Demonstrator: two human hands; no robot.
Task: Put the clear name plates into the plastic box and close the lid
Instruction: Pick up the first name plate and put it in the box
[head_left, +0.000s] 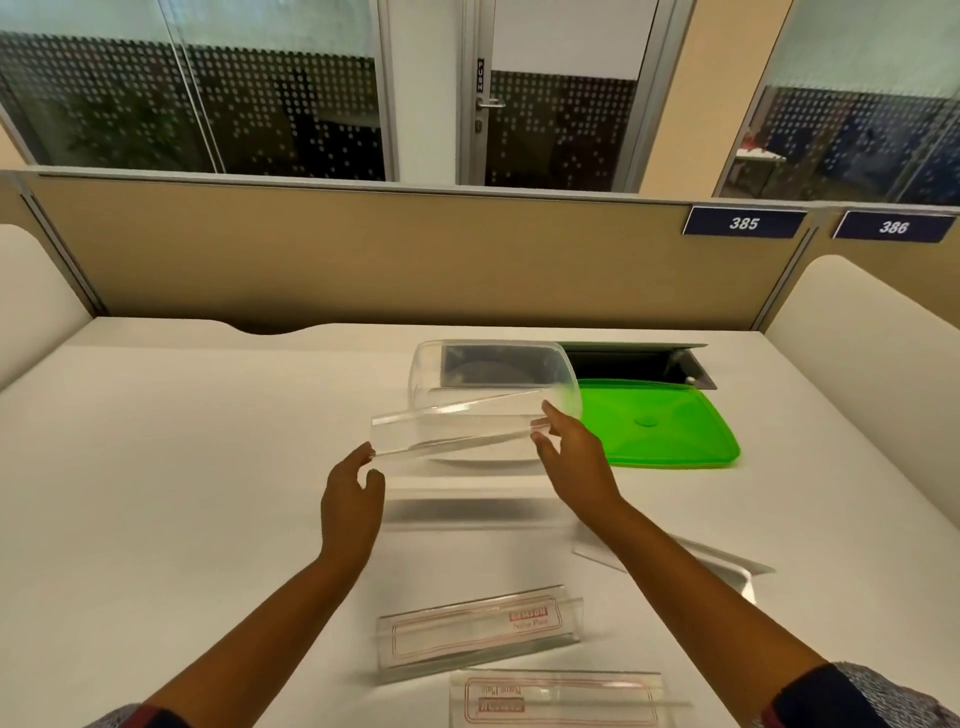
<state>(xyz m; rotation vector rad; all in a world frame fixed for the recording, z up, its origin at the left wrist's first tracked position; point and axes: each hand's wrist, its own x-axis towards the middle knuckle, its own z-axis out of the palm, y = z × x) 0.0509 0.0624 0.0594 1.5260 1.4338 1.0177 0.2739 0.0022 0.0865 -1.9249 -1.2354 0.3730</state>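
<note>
I hold a clear name plate (457, 426) in the air by its two ends, just in front of the clear plastic box (431, 364). My left hand (350, 499) pinches the plate's left end and my right hand (571, 452) grips its right end. The box stands open on the white desk, and its green lid (670, 426) lies flat to its right. Another clear plate (467, 499) lies on the desk beneath the held one. Two plates with red print lie near me, one (478, 634) at centre and one (561, 701) at the bottom edge. A further plate (727, 566) lies under my right forearm.
A dark cable hatch (634, 358) is open in the desk behind the box and lid. A beige partition (363, 260) with number tags 385 and 386 closes off the far edge. White side panels stand at the left and right of the desk.
</note>
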